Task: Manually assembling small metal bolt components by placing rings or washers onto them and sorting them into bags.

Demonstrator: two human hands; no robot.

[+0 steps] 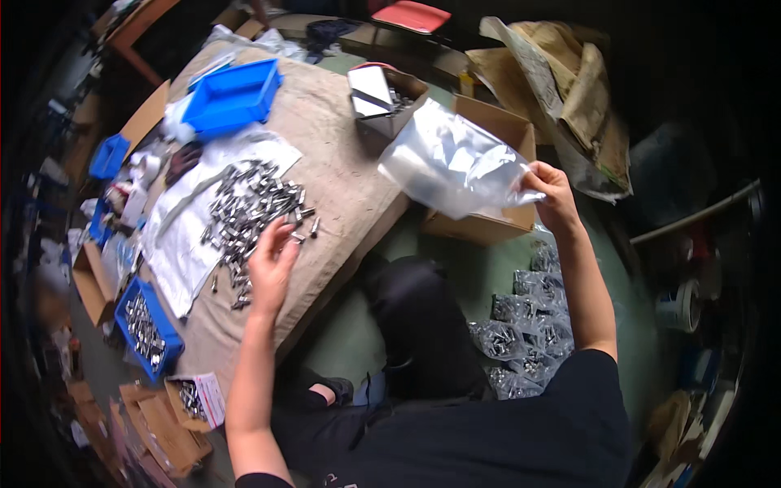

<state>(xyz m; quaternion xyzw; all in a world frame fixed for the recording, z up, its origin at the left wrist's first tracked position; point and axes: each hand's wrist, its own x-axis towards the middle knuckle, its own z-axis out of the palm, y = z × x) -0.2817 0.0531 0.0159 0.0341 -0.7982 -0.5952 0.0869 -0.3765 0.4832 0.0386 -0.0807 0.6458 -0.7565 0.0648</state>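
A clear plastic bag hangs from my right hand, pinched at one corner between thumb and fingers. The bag looks flat, and it partly covers an open cardboard box beyond it. My left hand is over the table edge, fingers apart and slightly curled, with nothing visible in it. Right beside its fingertips lies a heap of small shiny metal cylindrical parts, some loose on the cloth. The heap rests partly on a white plastic sheet.
The table has a beige cloth. A blue tray sits at its far end; another blue bin holds metal parts at left. Several filled clear bags lie on the floor at right. A box of parts stands beyond the table edge.
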